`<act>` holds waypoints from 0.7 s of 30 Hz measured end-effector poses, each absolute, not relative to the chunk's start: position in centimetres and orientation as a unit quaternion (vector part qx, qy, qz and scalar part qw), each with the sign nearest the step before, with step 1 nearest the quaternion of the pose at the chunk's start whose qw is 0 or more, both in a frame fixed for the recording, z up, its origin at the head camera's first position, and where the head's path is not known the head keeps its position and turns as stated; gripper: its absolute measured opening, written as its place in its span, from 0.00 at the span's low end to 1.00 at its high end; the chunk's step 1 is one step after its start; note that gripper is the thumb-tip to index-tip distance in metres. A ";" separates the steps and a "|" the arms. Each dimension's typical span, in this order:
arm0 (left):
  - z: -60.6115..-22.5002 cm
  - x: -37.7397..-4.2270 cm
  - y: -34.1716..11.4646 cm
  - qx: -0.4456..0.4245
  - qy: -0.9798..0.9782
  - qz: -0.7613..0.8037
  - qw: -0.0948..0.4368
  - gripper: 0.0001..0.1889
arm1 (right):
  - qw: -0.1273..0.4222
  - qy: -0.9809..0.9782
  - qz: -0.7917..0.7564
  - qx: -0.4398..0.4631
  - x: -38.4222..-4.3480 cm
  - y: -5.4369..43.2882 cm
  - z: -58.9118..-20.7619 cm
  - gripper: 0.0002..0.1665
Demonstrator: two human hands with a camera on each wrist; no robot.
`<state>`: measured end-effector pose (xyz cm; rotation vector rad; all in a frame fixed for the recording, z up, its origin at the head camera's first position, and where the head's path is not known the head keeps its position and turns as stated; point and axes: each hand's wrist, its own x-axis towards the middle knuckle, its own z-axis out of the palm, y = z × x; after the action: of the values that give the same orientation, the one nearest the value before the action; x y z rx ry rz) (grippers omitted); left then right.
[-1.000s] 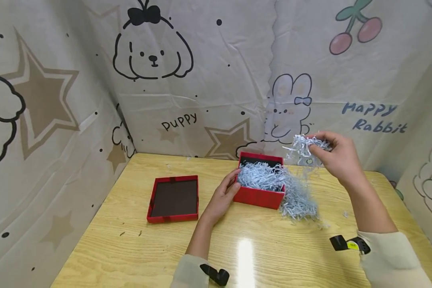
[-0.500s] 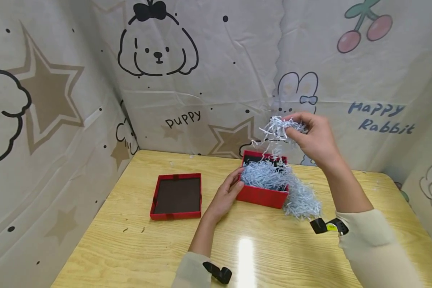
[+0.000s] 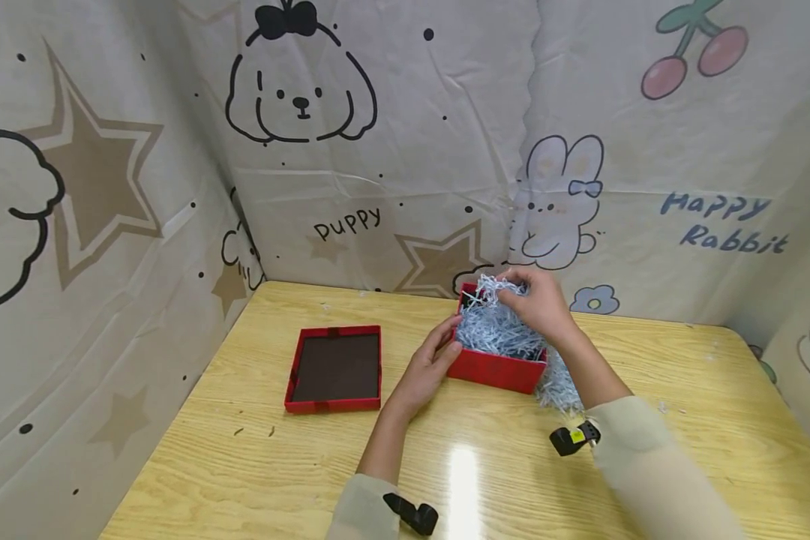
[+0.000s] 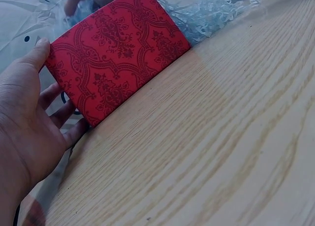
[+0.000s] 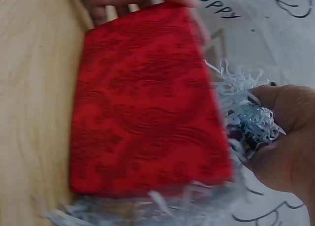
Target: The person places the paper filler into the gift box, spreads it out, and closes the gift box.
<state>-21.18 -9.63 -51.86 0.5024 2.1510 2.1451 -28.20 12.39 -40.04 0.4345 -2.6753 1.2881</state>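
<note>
In the head view a red patterned box (image 3: 496,373) stands uncovered at the back of the table, with pale blue shredded paper (image 3: 493,334) heaped in it. My left hand (image 3: 427,369) holds the box at its left front corner, thumb by the rim and fingers along the left side. Over the box's back part is my right hand (image 3: 541,304), pinching a clump of shredded paper (image 5: 256,120) between thumb and fingers. Loose strands hang from that clump close above the heap. The right forearm partly hides a second pile of shredded paper (image 3: 557,386) on the table against the box's right side.
A red lid (image 3: 333,407) with a dark inside lies upturned left of the box. Small paper scraps (image 3: 662,407) and dark bits (image 3: 239,431) dot the wooden table (image 3: 297,480). A printed cloth (image 3: 378,172) hangs behind and to the sides.
My right hand has carried the clump of shredded paper left over the box, then lowered it onto the heap. The left hand has kept its place at the box.
</note>
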 end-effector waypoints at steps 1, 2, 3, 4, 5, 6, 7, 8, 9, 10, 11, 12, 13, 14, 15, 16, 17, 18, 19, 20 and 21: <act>-51.8 -21.2 -9.6 0.162 0.699 0.695 0.031 0.27 | 0.069 -0.892 0.423 0.145 -28.3 12.2 -40.5 0.11; -51.8 -21.2 -9.6 0.161 0.700 0.695 0.031 0.27 | 0.066 -0.893 0.419 0.148 -28.4 12.0 -40.9 0.11; -51.8 -21.2 -9.6 0.159 0.700 0.695 0.031 0.26 | 0.061 -0.894 0.418 0.152 -28.5 11.8 -41.3 0.12; -51.8 -21.2 -9.6 0.160 0.699 0.696 0.031 0.26 | 0.056 -0.895 0.414 0.158 -28.5 11.8 -41.5 0.13; -51.8 -21.1 -9.6 0.158 0.700 0.696 0.033 0.26 | 0.047 -0.895 0.413 0.163 -28.5 11.7 -41.7 0.15; -51.8 -21.1 -9.6 0.158 0.700 0.696 0.034 0.26 | 0.037 -0.894 0.415 0.166 -28.5 11.7 -41.8 0.17; -51.8 -21.1 -9.6 0.158 0.700 0.696 0.035 0.26 | 0.025 -0.892 0.420 0.166 -28.4 11.8 -41.8 0.19; -51.8 -21.1 -9.5 0.158 0.700 0.696 0.036 0.26 | 0.015 -0.888 0.429 0.167 -28.3 12.0 -41.6 0.21; -51.8 -21.1 -9.5 0.159 0.700 0.696 0.037 0.26 | 0.007 -0.884 0.437 0.167 -28.2 12.2 -41.4 0.24; -51.7 -21.1 -9.5 0.160 0.700 0.696 0.037 0.26 | 0.003 -0.879 0.448 0.164 -28.0 12.3 -41.1 0.25; -51.7 -21.1 -9.5 0.158 0.701 0.695 0.037 0.26 | 0.000 -0.875 0.459 0.158 -27.9 12.5 -40.8 0.26; -51.7 -21.1 -9.5 0.158 0.700 0.695 0.036 0.26 | 0.001 -0.871 0.467 0.153 -27.7 12.8 -40.4 0.26; -51.7 -21.2 -9.5 0.158 0.700 0.696 0.036 0.26 | 0.006 -0.867 0.475 0.149 -27.5 12.9 -40.0 0.25; -51.7 -21.2 -9.5 0.157 0.699 0.697 0.035 0.26 | 0.012 -0.865 0.480 0.147 -27.4 13.1 -39.7 0.24; -51.7 -21.2 -9.5 0.156 0.699 0.697 0.036 0.26 | 0.017 -0.863 0.485 0.141 -27.2 13.3 -39.4 0.23; -51.7 -21.2 -9.5 0.156 0.699 0.697 0.036 0.26 | 0.021 -0.861 0.489 0.138 -27.1 13.4 -39.2 0.21; -51.7 -21.2 -9.6 0.156 0.698 0.698 0.037 0.26 | 0.023 -0.861 0.491 0.135 -27.0 13.4 -39.1 0.20; -51.7 -21.2 -9.6 0.156 0.698 0.698 0.038 0.26 | 0.022 -0.858 0.494 0.135 -26.9 13.5 -39.1 0.18; -51.7 -21.2 -9.6 0.156 0.699 0.697 0.039 0.26 | 0.018 -0.857 0.497 0.136 -26.9 13.5 -39.1 0.17; -51.7 -21.1 -9.7 0.155 0.699 0.697 0.039 0.26 | 0.012 -0.854 0.501 0.138 -26.9 13.4 -39.3 0.17; -51.7 -21.1 -9.7 0.155 0.700 0.696 0.039 0.26 | 0.002 -0.851 0.505 0.143 -26.9 13.3 -39.6 0.17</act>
<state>-21.15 -9.70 -51.74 0.4748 2.1455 2.1341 -26.88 13.27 -39.57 0.4483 -2.6711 1.5831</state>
